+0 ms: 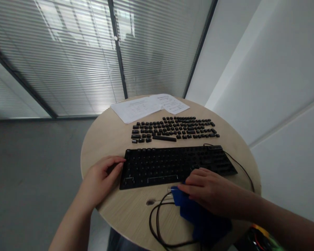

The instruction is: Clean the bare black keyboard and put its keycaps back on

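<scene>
A black keyboard [157, 165] with most of its keycaps off lies on the round table. At its left edge, my left hand [104, 176] holds the frame with thumb and fingertips. My right hand [208, 186] is closed on a blue cloth [199, 216] at the keyboard's front edge, and the cloth drapes toward me. Only a few keycaps in the top left row are still seated. Behind the keyboard, the loose black keycaps [191, 132] lie in rows, with the long spacebar [164, 138] in front. A small brush [150, 202] rests near the cloth.
White printed sheets [138, 108] lie at the back of the round wooden table [99, 139]. A black cable [157, 226] loops at the front, and another stretch runs along the right side. Blinds and a white wall stand beyond. Something colourful and blurred shows at bottom right.
</scene>
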Available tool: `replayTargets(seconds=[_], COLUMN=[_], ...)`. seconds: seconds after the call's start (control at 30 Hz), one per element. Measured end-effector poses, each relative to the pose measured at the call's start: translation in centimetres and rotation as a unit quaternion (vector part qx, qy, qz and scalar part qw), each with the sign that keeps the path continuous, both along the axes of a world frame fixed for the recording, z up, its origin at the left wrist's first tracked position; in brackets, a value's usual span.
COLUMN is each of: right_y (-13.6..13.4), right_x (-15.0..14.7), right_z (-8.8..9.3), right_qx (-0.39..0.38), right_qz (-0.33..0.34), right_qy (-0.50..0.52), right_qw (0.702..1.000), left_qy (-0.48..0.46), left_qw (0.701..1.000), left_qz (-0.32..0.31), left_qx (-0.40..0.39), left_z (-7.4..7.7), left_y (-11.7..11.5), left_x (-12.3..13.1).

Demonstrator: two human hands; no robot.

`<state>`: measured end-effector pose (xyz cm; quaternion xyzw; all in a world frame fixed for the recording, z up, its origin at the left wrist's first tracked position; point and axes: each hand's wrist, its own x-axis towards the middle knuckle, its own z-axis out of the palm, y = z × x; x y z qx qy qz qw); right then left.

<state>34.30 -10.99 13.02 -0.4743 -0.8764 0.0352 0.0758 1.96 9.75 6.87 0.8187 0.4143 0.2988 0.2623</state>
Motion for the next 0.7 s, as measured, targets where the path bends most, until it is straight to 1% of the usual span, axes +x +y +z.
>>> replayTargets(seconds=[0.07,0.13,0.17,0.23,0.27,0.3,0.37,0.43,0.47,0.5,0.57,0.7], right_y=[1.2,4.1,6.3,11.8,14.9,18.0,23.8,28.4,30.1,31.4,32.9,33.9], right_x=[1.2,3.0,4.0,5.9,6.7,7.3,8.0,8.1,8.1,8.1,8.1,8.4], right_z=[1.3,2.6,3.1,3.9,4.1,4.1,3.7,2.9,2.4,1.8,0.8,-0.6], right_qx=[0.017,0.050,0.072,0.090,0.092,0.084,0.041,0.024,0.015,0.007,-0.013,-0.056], right_qz=[0.002,-0.018,-0.035,-0.053,-0.080,-0.121,-0.220,-0.255,-0.265,-0.272,-0.277,-0.263], right_qy=[0.038,0.056,0.055,0.039,0.029,0.023,0.013,-0.001,-0.009,-0.017,-0.030,-0.042], right_qw=[0.999,0.997,0.995,0.994,0.992,0.989,0.975,0.967,0.964,0.962,0.960,0.962], left_qy=[-0.002,0.001,0.003,0.006,0.006,0.005,-0.001,-0.008,-0.011,-0.013,-0.014,-0.016], left_qw=[1.000,1.000,1.000,1.000,1.000,1.000,0.999,0.999,1.000,1.000,1.000,1.000], left_qz=[-0.001,0.000,0.001,0.002,0.000,-0.002,-0.009,-0.010,-0.010,-0.009,-0.011,-0.020], left_qx=[0.000,-0.002,-0.004,-0.012,-0.018,-0.023,-0.032,-0.030,-0.025,-0.019,-0.008,0.007], left_z=[-0.2,-0.2,-0.2,-0.1,-0.1,0.0,-0.1,-0.2,-0.3,-0.3,-0.4,-0.3], left_y=[0.1,0.1,0.2,0.2,0.2,0.3,0.3,0.3,0.4,0.4,0.3,0.1], left_x=[-0.2,-0.3,-0.3,-0.2,-0.2,-0.2,-0.3,-0.5,-0.6,-0.7,-0.8,-0.7])
